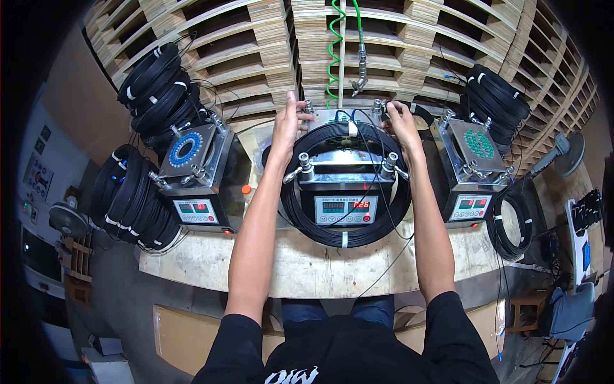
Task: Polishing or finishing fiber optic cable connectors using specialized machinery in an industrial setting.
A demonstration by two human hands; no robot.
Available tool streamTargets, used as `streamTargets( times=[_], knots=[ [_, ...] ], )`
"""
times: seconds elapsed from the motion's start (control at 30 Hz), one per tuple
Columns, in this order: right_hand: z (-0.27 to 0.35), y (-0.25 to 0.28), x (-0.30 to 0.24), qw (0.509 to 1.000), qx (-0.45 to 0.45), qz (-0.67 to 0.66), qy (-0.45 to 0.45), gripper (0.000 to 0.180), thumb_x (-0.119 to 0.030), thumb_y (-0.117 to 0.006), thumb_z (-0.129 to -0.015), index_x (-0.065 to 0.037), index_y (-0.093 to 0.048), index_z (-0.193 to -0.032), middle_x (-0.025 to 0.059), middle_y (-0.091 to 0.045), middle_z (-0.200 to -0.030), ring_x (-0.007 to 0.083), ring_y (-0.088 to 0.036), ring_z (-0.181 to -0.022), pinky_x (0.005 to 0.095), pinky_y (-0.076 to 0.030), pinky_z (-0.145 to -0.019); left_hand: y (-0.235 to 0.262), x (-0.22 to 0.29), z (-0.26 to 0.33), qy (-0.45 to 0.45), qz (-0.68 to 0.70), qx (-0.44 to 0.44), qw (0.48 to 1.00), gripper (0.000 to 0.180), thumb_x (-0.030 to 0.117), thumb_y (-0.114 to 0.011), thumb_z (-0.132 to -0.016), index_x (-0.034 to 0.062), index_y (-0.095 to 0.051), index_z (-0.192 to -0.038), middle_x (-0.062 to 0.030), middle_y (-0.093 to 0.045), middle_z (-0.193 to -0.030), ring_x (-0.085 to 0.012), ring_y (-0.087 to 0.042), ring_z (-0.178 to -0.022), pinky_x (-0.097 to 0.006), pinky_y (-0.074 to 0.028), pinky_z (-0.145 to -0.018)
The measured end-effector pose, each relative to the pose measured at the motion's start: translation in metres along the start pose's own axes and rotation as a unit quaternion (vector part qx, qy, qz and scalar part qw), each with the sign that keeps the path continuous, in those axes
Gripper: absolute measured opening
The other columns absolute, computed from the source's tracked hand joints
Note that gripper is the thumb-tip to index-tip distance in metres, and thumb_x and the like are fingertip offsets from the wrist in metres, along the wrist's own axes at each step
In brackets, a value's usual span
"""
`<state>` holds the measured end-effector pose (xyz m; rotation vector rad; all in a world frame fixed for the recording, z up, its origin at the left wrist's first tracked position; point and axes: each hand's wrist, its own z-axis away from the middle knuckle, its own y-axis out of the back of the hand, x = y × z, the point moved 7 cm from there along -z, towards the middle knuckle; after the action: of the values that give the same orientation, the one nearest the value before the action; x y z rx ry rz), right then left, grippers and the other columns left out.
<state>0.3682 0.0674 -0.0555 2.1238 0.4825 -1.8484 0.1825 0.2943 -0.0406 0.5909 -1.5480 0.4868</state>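
In the head view, your left hand (289, 126) is loosely open; your right hand (404, 126) is half-curled, grip unclear, both by the middle machine's (332, 185) back corners. The black cable coil (320, 234) rings that machine's front, near the table's (307, 272) front edge.

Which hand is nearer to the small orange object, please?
Left. The left hand is beyond the orange object, slightly rightward; the right hand is across the central machine.
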Motion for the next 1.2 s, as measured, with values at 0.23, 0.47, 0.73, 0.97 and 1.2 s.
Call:
streamTargets(
  times=[0.23,0.47,0.73,0.97,1.2],
  knots=[
    [0.009,0.003,-0.007,1.0,0.016,0.016,-0.021,0.057,-0.05,-0.052,-0.101,-0.006,-0.046,-0.137,0.0087,-0.064,-0.078,0.0132,-0.059,-0.065,0.0273,-0.048,-0.06,0.001,0.005,0.006,-0.007,0.036,0.011,0.999,0.082,0.076,-0.033,-0.095,0.0086,-0.052,-0.138,-0.0137,-0.066,-0.107,-0.0236,-0.061,-0.087,-0.034,-0.051,-0.074],
    [0.01,0.005,-0.01,0.997,0.018,0.058,-0.041,0.073,-0.065,-0.035,-0.101,-0.006,-0.046,-0.141,0.0093,-0.063,-0.076,0.013,-0.057,-0.059,0.0265,-0.045,-0.056,0.0,0.004,0.004,0.001,0.021,-0.019,1.0,0.086,0.077,-0.029,-0.095,0.0065,-0.051,-0.139,-0.0155,-0.068,-0.106,-0.0258,-0.063,-0.09,-0.037,-0.052,-0.075],
    [0.012,0.003,-0.006,0.997,-0.022,-0.013,-0.074,0.078,-0.069,-0.028,-0.1,-0.008,-0.04,-0.148,0.0158,-0.067,-0.091,0.0139,-0.064,-0.061,0.0236,-0.049,-0.05,0.011,-0.005,0.007,0.023,0.056,0.043,0.997,0.09,0.078,-0.024,-0.095,0.0046,-0.053,-0.138,-0.0176,-0.069,-0.107,-0.0259,-0.067,-0.081,-0.036,-0.053,-0.075],
    [0.015,0.008,-0.006,0.997,0.013,-0.042,-0.059,0.079,-0.07,-0.027,-0.099,-0.008,-0.039,-0.146,0.0179,-0.065,-0.099,0.0183,-0.067,-0.066,0.0238,-0.046,-0.045,0.013,-0.011,0.003,0.016,0.135,0.033,0.99,0.089,0.081,-0.021,-0.093,0.0127,-0.044,-0.146,-0.0181,-0.064,-0.125,-0.0323,-0.069,-0.091,-0.042,-0.055,-0.08],
    [0.019,0.008,-0.01,0.997,0.029,0.033,-0.061,0.079,-0.072,-0.025,-0.099,-0.01,-0.042,-0.146,0.0144,-0.065,-0.097,0.0179,-0.067,-0.068,0.025,-0.037,-0.05,0.017,-0.017,0.0,0.04,0.119,0.038,0.991,0.091,0.08,-0.021,-0.093,0.0091,-0.046,-0.144,-0.0206,-0.064,-0.122,-0.0347,-0.069,-0.087,-0.043,-0.056,-0.075]
  ],
)
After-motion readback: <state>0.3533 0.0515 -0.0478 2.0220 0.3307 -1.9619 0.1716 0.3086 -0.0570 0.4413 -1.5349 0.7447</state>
